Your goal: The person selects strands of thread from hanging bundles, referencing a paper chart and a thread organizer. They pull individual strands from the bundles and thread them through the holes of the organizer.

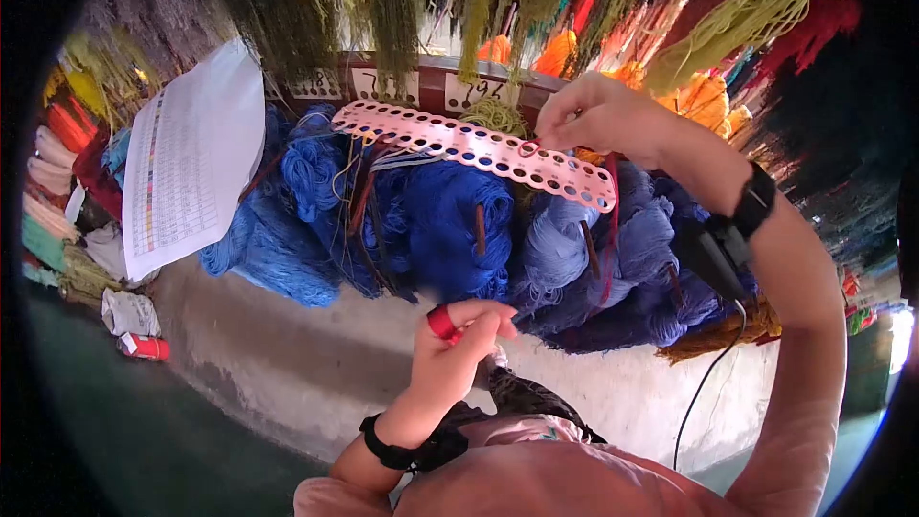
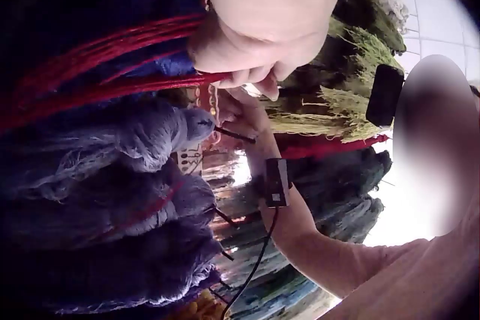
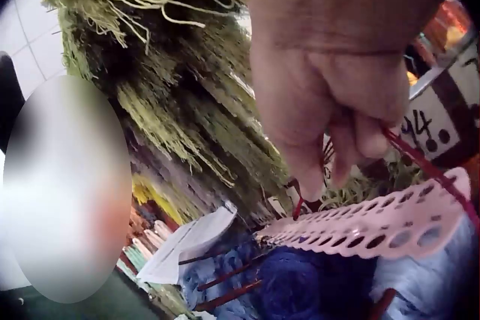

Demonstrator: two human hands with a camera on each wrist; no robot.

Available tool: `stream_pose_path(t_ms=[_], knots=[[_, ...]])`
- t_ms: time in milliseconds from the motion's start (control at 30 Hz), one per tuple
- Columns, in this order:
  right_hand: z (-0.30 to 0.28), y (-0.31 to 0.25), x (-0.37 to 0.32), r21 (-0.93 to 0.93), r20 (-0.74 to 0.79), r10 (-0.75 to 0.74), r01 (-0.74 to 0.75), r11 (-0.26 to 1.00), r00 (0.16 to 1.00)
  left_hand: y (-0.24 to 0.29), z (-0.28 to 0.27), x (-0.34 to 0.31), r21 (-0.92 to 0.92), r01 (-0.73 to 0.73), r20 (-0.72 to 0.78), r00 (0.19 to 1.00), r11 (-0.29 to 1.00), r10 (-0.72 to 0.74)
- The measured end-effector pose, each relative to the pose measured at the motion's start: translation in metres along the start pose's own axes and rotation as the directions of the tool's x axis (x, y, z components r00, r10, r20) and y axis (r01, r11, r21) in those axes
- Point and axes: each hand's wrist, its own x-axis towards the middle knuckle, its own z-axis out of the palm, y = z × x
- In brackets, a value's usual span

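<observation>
A long pink thread card [image 1: 474, 148] with rows of round holes lies across the blue yarn skeins [image 1: 450, 220] in the head view. Over its right part, my right hand [image 1: 598, 115] pinches red thread, a loop of which shows at one hole. In the right wrist view the red thread [image 3: 416, 153] runs from these fingers down past the card's end. Lower down, near my body, my left hand [image 1: 455, 345] grips a hank of red thread, with red wrapped about a finger. The left wrist view shows the red strands [image 2: 97, 54] trailing out from that hand [image 2: 270, 20].
A printed colour chart sheet [image 1: 196, 158] leans at the left. Olive yarn [image 1: 383, 10] hangs along the top, with number labels [image 1: 483, 93] on the rail behind the card. Pegs [image 1: 591, 247] stick out among the skeins. A black cable [image 1: 704, 402] hangs from my right wrist.
</observation>
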Motion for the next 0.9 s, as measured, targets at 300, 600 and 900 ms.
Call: stream_pose_path(t_ms=[300,600,900], knots=[[-0.019,0.029,0.022,0.183,0.385,0.233,-0.322,0.929,0.893,-0.013,0.034,0.024,0.144,-0.002,-0.141,0.990,0.990,0.023],[-0.012,0.020,-0.021,-0.169,0.072,0.093,-0.080,0.982,0.993,-0.025,0.055,0.064,-0.055,-0.162,-0.285,0.948,0.985,0.140],[0.006,-0.009,0.012,-0.163,0.247,-0.112,0.156,0.974,0.963,-0.024,0.069,0.094,-0.132,-0.162,-0.385,0.918,0.978,0.100]])
